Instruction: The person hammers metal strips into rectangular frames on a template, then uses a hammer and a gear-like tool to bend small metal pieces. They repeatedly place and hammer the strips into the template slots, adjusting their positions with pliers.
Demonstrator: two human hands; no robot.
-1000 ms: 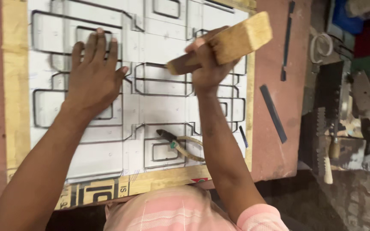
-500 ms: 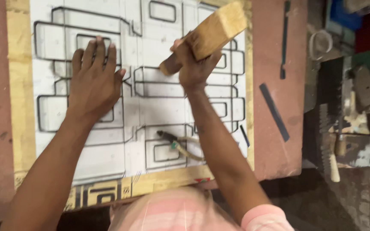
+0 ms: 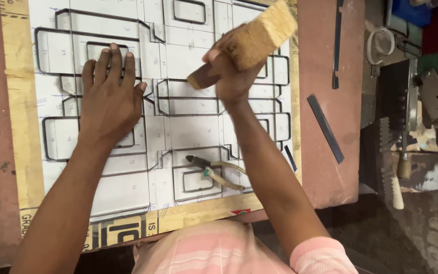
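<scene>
Your right hand grips a wooden block tightly, holding it tilted above the upper right part of the board. The board lies flat on the reddish table, its white sheet crossed by dark steel rules. Your left hand presses flat on the sheet, fingers spread, holding nothing. Pliers lie on the sheet near your right forearm. A dark metal strip lies on the table right of the board.
</scene>
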